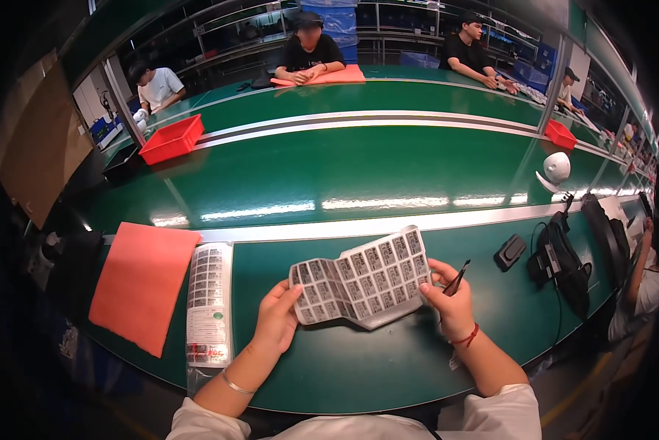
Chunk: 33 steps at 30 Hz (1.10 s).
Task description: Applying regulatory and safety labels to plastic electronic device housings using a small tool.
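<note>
A folded sheet of printed labels (385,277), silver-grey with rows of small dark rectangles, is held up above the green worktable (329,374). A crease runs down it, left of its middle. My left hand (275,317) is closed on its left edge, thumb in front. On the right edge, my right hand (454,308) pinches the sheet between thumb and fingers. Dark tweezers (456,279) are also held in my right hand, their tips pointing up and away. The fingers behind the sheet are partly hidden.
A bagged stack of label sheets (210,304) lies left, beside an orange-pink foam sheet (142,282). To the right are a small black device (510,252) and a black bag (560,260). A white rounded device (556,169) and a red bin (171,139) stand farther off. Several people sit beyond.
</note>
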Each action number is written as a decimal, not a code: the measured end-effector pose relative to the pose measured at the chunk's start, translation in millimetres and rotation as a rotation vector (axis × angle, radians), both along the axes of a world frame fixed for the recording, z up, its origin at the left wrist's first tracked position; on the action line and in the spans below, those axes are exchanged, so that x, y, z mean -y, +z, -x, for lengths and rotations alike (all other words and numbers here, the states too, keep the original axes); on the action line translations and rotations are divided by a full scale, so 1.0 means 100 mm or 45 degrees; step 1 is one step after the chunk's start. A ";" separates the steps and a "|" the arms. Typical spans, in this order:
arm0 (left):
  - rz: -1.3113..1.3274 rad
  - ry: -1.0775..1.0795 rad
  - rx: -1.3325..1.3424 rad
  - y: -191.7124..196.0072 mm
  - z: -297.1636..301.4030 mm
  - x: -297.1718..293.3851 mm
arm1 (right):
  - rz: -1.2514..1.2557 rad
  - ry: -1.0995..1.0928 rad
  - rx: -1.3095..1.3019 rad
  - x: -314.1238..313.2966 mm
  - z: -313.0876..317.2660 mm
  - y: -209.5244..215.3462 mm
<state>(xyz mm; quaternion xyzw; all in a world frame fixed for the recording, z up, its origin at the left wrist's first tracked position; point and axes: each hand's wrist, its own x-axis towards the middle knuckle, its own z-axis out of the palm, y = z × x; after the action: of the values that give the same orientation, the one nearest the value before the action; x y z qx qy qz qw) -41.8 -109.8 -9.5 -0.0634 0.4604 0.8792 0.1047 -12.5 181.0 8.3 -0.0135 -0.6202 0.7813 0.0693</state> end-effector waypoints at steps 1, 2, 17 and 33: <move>-0.036 0.031 -0.009 0.00 0.00 0.03 | -0.044 0.029 0.027 -0.02 0.01 -0.04; -0.072 0.062 -0.017 -0.01 0.00 0.05 | -0.043 0.030 0.029 -0.03 0.02 -0.07; -0.263 -0.154 0.015 0.01 -0.04 0.06 | -0.139 -0.082 0.067 0.00 0.06 -0.07; -0.284 -0.356 -0.272 -0.11 -0.10 0.05 | -0.244 0.073 -0.232 0.15 -0.06 -0.09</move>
<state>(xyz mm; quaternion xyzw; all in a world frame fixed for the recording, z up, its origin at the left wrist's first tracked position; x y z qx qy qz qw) -31.5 -115.0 -20.4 0.1065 0.3732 0.9034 0.1826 -6.3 165.9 -0.4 0.0822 -0.6833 0.7180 0.1039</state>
